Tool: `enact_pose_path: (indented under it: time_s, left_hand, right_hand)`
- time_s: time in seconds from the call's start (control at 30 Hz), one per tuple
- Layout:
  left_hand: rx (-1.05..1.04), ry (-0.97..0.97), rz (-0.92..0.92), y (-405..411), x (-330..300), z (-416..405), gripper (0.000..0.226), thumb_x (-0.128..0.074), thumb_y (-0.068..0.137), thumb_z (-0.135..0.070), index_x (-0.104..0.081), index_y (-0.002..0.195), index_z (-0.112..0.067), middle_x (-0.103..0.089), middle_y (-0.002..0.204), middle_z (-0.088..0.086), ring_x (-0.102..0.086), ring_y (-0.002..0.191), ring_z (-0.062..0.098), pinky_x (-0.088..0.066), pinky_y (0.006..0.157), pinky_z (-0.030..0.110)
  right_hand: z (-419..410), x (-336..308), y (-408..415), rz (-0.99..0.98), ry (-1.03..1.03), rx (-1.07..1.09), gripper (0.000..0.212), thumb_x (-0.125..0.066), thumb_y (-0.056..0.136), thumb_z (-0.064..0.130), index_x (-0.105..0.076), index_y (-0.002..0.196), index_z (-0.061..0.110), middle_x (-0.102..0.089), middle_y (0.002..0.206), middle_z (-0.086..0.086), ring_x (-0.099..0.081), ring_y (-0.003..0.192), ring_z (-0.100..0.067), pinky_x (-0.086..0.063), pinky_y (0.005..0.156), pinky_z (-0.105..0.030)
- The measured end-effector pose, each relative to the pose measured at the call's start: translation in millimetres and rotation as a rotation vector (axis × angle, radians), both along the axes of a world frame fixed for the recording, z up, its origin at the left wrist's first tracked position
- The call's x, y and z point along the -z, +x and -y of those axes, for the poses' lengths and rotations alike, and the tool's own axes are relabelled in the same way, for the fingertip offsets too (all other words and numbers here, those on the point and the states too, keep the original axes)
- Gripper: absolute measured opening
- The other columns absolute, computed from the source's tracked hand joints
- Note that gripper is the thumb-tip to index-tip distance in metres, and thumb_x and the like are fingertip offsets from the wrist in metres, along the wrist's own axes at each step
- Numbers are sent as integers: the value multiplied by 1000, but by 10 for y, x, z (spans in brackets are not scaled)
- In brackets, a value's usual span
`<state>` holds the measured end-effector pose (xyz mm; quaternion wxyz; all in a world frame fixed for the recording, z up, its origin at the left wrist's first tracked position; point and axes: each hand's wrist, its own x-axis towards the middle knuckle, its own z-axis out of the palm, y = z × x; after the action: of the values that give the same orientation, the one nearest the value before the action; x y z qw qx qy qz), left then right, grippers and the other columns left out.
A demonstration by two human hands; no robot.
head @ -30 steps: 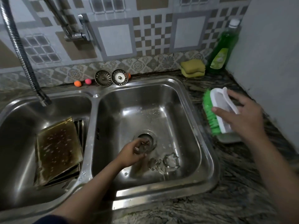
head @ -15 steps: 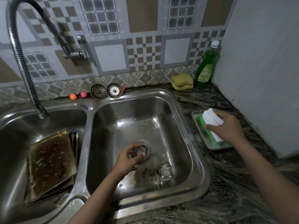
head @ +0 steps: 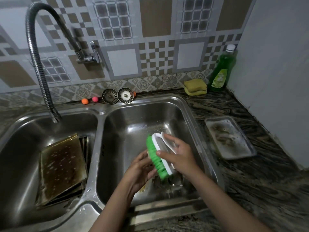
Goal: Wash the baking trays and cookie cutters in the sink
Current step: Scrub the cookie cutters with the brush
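Over the right sink basin (head: pixel 133 124) my right hand (head: pixel 179 155) grips a white-backed scrub brush (head: pixel 157 158), its green bristles turned left. My left hand (head: pixel 139 170) is curled against those bristles around a small cookie cutter, which the fingers mostly hide. More cookie cutters (head: pixel 174 183) lie dimly on the basin floor under the brush. A stack of greasy baking trays (head: pixel 61 168) leans in the left basin (head: pixel 20 148). A small soapy tray (head: pixel 231 139) sits on the counter to the right of the sink.
A flexible hose faucet (head: pixel 37 64) hangs over the left basin. Two sink strainers (head: pixel 117 95), an orange ball (head: pixel 85 101) and a pink ball (head: pixel 95 99) stand behind the sink. Yellow sponges (head: pixel 194 85) and a green soap bottle (head: pixel 220 72) sit in the back right corner by the wall.
My right hand lifted the brush off the small counter tray and brought it left over the right basin. My left hand rose from the drain area with a cutter to meet the bristles.
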<state>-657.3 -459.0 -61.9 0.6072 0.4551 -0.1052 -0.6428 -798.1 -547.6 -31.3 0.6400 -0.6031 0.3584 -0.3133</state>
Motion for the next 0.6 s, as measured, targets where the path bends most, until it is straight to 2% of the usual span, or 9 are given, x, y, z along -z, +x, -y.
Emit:
enact_pose_path:
  time_s: [0.1, 0.2, 0.27, 0.33, 0.4, 0.47, 0.53, 0.6]
  left_hand:
    - [15, 38, 45, 35, 26, -142, 43, -67, 77, -14, -62, 120, -20, -70, 103, 5, -69, 84, 21, -58, 67, 29]
    - [1, 132, 128, 17, 43, -205, 40, -64, 83, -13, -61, 122, -22, -72, 92, 1, -69, 72, 18, -54, 62, 26]
    - [-49, 187, 152, 23, 57, -195, 35, -63, 87, -15, -62, 121, -23, -71, 88, 0, -67, 68, 18, -52, 59, 24]
    - [-94, 193, 117, 38, 62, -166, 30, -63, 86, -16, -64, 116, -23, -70, 86, 1, -66, 72, 18, -52, 60, 25]
    - [-119, 148, 26, 41, 34, -135, 29, -64, 80, -14, -67, 108, -21, -70, 83, 3, -65, 74, 19, -54, 59, 26]
    - [-126, 108, -7, 49, 22, -135, 34, -65, 74, -10, -68, 107, -20, -71, 87, 5, -67, 76, 20, -56, 59, 27]
    - [-89, 117, 87, 66, 20, -173, 38, -63, 79, -2, -67, 112, -21, -70, 92, 4, -67, 72, 19, -55, 59, 27]
    - [-28, 147, 253, 86, 19, -216, 40, -64, 82, -1, -66, 116, -22, -67, 86, 1, -63, 65, 14, -53, 60, 26]
  right_hand:
    - [81, 230, 143, -106, -6, 58, 65, -85, 67, 16, -61, 126, 23, -63, 122, 7, -61, 98, 5, -44, 71, -4]
    - [140, 360, 178, -186, -18, 67, 67, -86, 67, 18, -59, 128, 25, -61, 124, 4, -60, 103, -7, -47, 74, -13]
    - [99, 360, 179, -118, 70, 128, 62, -87, 65, 19, -63, 120, 34, -63, 118, 8, -64, 95, -6, -50, 70, -17]
    - [12, 371, 183, 13, 155, 131, 55, -88, 63, 19, -67, 109, 41, -69, 108, 15, -70, 86, -7, -54, 63, -20]
    - [-103, 428, 197, 90, 164, 82, 60, -89, 59, 21, -67, 113, 35, -72, 105, 12, -70, 88, -8, -55, 63, -21]
    - [-158, 472, 214, 89, 148, 95, 65, -89, 60, 19, -65, 120, 28, -72, 108, 6, -69, 96, -11, -55, 71, -22]
    - [-111, 498, 208, 6, 68, 117, 64, -87, 65, 16, -61, 122, 32, -67, 117, 8, -64, 104, -8, -52, 78, -15]
    - [-5, 514, 173, -127, -22, 132, 68, -85, 68, 18, -57, 128, 31, -61, 123, 8, -59, 108, -8, -47, 72, -6]
